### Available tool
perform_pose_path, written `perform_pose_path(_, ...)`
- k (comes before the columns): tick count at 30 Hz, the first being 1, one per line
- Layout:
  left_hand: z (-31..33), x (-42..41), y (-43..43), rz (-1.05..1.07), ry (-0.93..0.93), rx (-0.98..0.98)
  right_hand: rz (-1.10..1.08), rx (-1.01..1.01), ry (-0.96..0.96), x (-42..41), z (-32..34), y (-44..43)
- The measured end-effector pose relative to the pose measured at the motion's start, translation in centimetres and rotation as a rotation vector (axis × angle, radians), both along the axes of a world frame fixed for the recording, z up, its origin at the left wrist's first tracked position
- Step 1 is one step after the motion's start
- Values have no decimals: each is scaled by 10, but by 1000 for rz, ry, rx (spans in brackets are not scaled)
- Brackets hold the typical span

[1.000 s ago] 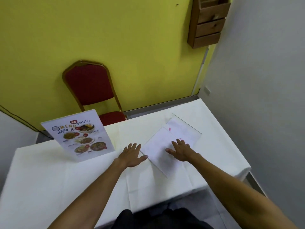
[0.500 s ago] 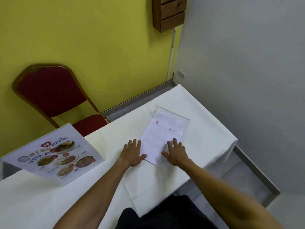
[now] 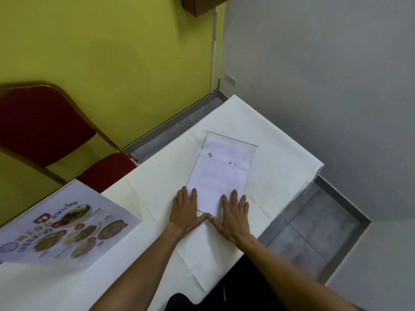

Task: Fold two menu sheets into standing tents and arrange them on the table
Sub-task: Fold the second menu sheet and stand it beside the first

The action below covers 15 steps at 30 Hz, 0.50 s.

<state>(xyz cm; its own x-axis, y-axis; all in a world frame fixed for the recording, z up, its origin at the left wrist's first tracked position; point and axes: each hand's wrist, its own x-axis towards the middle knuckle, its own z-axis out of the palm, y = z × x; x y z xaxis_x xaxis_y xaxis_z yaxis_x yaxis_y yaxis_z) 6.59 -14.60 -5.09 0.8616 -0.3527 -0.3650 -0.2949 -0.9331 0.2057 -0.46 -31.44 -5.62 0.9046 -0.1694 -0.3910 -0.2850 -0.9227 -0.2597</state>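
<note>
A second menu sheet (image 3: 221, 176) lies flat and face down on the white tablecloth (image 3: 157, 176), with faint pink print showing through near its far end. My left hand (image 3: 188, 212) rests flat at its near left corner, fingers spread. At the near right corner my right hand (image 3: 233, 215) presses flat on the sheet. Both thumbs meet at the near edge. The first menu sheet (image 3: 69, 227), printed with food pictures, stands tilted at the left of the table.
A red padded chair (image 3: 45, 129) with a gold frame stands behind the table's left side, against the yellow wall. The table's right edge (image 3: 314, 176) drops to a grey floor beside a white wall. A wooden box (image 3: 202, 5) hangs on the wall.
My view has swung right and down. Both hands have slid to the sheet's near edge and come together, thumbs touching; the sheet now lies straighter in front of me.
</note>
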Motion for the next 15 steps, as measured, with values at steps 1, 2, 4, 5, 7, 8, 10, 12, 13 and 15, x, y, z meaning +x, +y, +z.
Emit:
perform_pose_path(1,0,0,-1,10,-7,-5,3,4,-2,-1,-1,2)
perform_pose_path(2,0,0,-2,20,-8,-3,6,13,-4,-1,-1,4)
perform_pose_path(4,0,1,-4,37,3,-3,0,53,-11,-1,-4,5)
perform_pose_path(5,-1,2,-4,50,7,-9,-12,76,-17,-1,-6,5)
perform_pose_path(7,-3,3,-4,78,14,-30,-60,133,-31,0,-9,6)
perform_pose_path(8,-4,2,-4,95,24,-47,-89,167,-36,1,-10,6)
perform_pose_path(10,-5,-2,-3,143,41,-82,-121,211,-59,1,-10,4)
perform_pose_path(12,-6,-8,-2,192,52,-118,-131,236,-80,0,-9,2)
perform_pose_path(13,-6,-12,-1,214,57,-136,-130,248,-83,-1,-9,1)
perform_pose_path(15,-6,-18,1,247,74,-166,-112,261,-81,-3,-10,-1)
